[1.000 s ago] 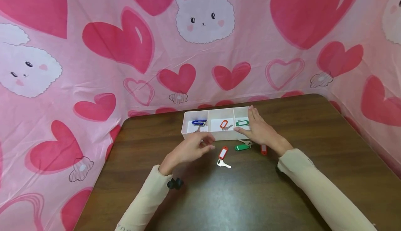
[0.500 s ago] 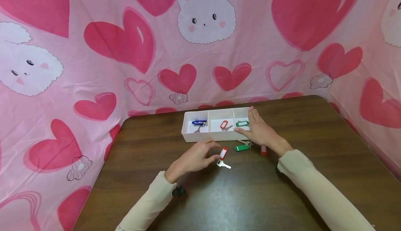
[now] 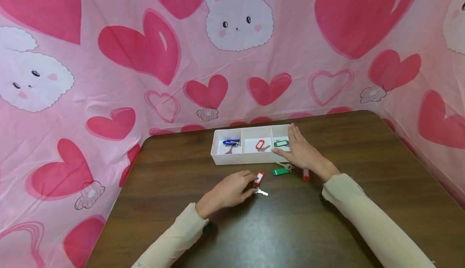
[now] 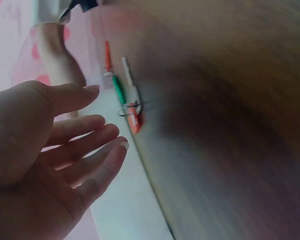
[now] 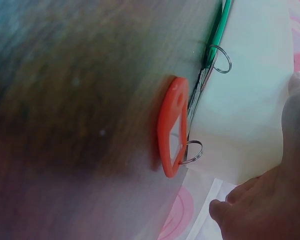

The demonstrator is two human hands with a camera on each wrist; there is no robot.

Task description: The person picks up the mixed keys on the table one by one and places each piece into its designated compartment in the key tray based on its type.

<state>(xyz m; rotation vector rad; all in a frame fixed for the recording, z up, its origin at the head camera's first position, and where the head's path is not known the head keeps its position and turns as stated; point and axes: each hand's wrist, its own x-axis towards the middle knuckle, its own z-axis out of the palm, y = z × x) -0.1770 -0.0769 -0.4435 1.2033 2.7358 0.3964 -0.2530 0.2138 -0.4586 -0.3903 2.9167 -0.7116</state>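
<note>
Cream sleeves (image 3: 367, 211) cover both forearms, which slant in from the near side over a brown wood-grain desk (image 3: 276, 231). The left hand (image 3: 229, 189) reaches from the near left, low over the desk, back upward, thumb on the near side. Its fingers are gently bent, and in the left wrist view a gap parts them from the thumb; they grip nothing. At their tips lies a red tag (image 3: 259, 178) with a silver key (image 3: 262, 192), on the near side of a white tray (image 3: 243, 159); whether they touch, I cannot tell.

The right hand (image 3: 304, 153) lies against the tray's right end, fingers straight and pointing far, thumb stretched left along the near rim, gripping nothing. A green tag (image 3: 280, 171) with its key rests on the desk beside the tray's near wall, and a second red tag (image 3: 306, 174) just nearer than the right hand. Inside the tray, blue tags (image 3: 231, 142) occupy the left compartment, a red-framed tag (image 3: 259, 144) the middle, a green-framed tag (image 3: 281, 143) the right.
</note>
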